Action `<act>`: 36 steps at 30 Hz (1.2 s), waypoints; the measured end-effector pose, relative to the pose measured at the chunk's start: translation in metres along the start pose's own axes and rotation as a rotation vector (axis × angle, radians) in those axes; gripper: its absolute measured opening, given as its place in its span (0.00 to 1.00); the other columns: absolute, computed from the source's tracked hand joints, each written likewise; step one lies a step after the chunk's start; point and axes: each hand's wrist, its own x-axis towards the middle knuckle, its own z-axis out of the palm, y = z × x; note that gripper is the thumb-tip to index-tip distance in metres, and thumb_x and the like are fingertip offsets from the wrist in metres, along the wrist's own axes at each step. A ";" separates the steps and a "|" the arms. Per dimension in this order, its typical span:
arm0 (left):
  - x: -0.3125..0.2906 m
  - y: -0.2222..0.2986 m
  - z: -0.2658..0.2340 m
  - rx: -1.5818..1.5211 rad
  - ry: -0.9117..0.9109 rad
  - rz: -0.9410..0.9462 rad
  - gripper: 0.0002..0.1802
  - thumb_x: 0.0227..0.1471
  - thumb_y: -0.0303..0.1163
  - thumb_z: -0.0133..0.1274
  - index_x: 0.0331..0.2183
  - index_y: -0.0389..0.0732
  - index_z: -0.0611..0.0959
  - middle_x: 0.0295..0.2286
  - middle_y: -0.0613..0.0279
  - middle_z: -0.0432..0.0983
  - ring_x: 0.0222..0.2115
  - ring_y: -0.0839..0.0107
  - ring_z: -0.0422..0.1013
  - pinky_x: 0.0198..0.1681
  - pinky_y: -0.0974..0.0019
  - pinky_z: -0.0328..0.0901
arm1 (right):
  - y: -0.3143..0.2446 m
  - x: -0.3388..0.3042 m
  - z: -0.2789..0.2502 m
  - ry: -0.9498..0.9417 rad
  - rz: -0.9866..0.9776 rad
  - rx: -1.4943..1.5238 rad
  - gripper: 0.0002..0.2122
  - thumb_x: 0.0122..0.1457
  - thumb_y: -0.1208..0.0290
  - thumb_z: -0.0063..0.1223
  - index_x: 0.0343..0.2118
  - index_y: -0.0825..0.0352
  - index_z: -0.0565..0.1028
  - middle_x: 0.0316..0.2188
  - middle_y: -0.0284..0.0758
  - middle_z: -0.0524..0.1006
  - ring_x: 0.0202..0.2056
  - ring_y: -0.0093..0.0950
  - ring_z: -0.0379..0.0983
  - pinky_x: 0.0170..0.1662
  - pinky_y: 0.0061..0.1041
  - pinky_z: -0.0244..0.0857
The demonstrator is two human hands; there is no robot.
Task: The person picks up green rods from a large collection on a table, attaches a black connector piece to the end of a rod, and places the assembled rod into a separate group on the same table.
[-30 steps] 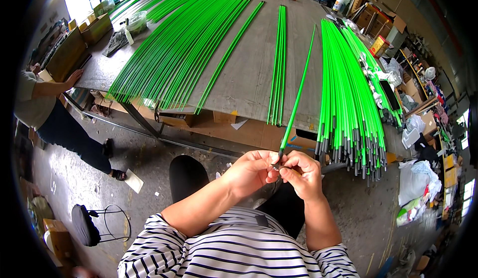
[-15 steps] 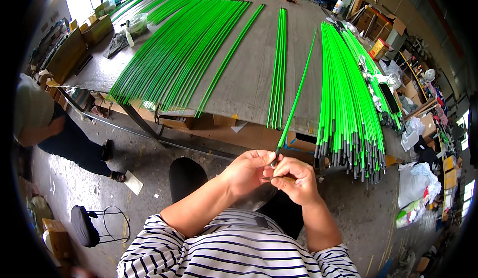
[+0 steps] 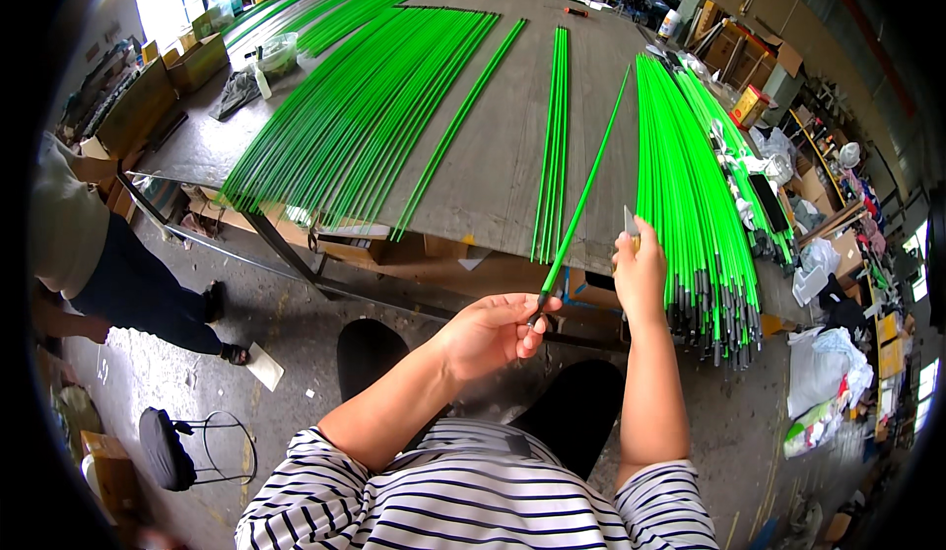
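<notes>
My left hand (image 3: pixel 485 335) is closed around the dark lower end of a long green rod (image 3: pixel 588 192), gripping it between thumb and fingers. The rod slants away over the table (image 3: pixel 483 156), its thin tip toward the far side. Off to the right, my right hand (image 3: pixel 641 272) is wrapped round a knife (image 3: pixel 630 221). Its short pointed blade sticks up past the fingers, and the handle is mostly hidden. Beside that hand lies a thick bundle of green rods (image 3: pixel 680 185) with dark ends. Several loose green rods (image 3: pixel 552 146) lie left of the held one.
A wide row of green rods (image 3: pixel 365 106) covers the table's left part, with a narrow group (image 3: pixel 460 126) beside it. A person (image 3: pixel 118 274) stands at the left. A black stool (image 3: pixel 168 448) is on the floor. Plastic bags (image 3: pixel 828 363) and clutter line the right side.
My right hand has left the rod's lower end and moved up and right, and the knife blade now shows in it. My left hand still grips the rod at nearly the same place.
</notes>
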 end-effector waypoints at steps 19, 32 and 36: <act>-0.078 0.039 0.144 0.307 -0.424 0.049 0.12 0.47 0.22 0.50 0.37 0.28 0.72 0.25 0.53 0.72 0.27 0.71 0.69 0.29 0.73 0.64 | -0.126 -0.076 -0.055 -0.424 -0.231 0.871 0.15 0.57 0.63 0.44 0.37 0.73 0.71 0.34 0.37 0.74 0.36 0.23 0.70 0.41 0.20 0.61; -0.061 0.013 0.118 0.329 -0.447 0.211 0.10 0.49 0.26 0.49 0.35 0.32 0.72 0.21 0.63 0.69 0.18 0.80 0.66 0.21 0.78 0.61 | -0.161 -0.099 -0.069 -0.350 0.222 1.324 0.20 0.57 0.54 0.40 0.35 0.71 0.71 0.26 0.41 0.73 0.26 0.33 0.71 0.28 0.26 0.66; -0.062 0.006 0.100 0.393 -0.482 0.204 0.10 0.51 0.28 0.47 0.34 0.31 0.72 0.20 0.64 0.68 0.18 0.80 0.65 0.19 0.77 0.60 | -0.146 -0.089 -0.061 -0.480 0.073 1.225 0.16 0.57 0.61 0.43 0.38 0.70 0.70 0.26 0.36 0.73 0.25 0.27 0.71 0.29 0.23 0.66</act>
